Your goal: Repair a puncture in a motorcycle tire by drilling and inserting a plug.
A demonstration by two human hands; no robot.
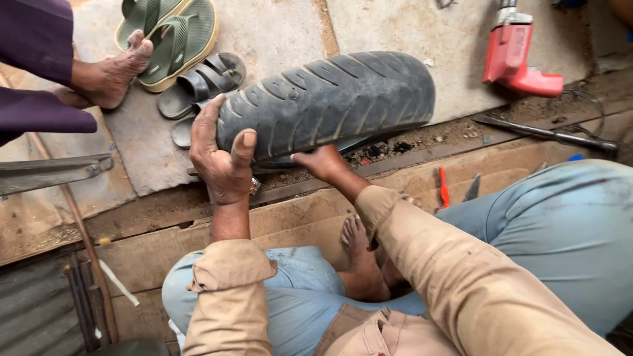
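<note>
Both hands grip a black, bumpy tire (330, 99), the left hand (221, 155) wrapped around its end and the right hand (322, 161) underneath, with sandals (198, 82) just beyond the left hand and a red drill (517, 56) far past the right.

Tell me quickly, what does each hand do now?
Left hand: closed on the tyre end.
Right hand: under the tyre, touching it; grip cannot be told.

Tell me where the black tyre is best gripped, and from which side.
Grip the tyre at its near left end, from the left, as the left hand does: the tread curves round there to fit a palm. The right hand reaches under the lower edge.
</note>
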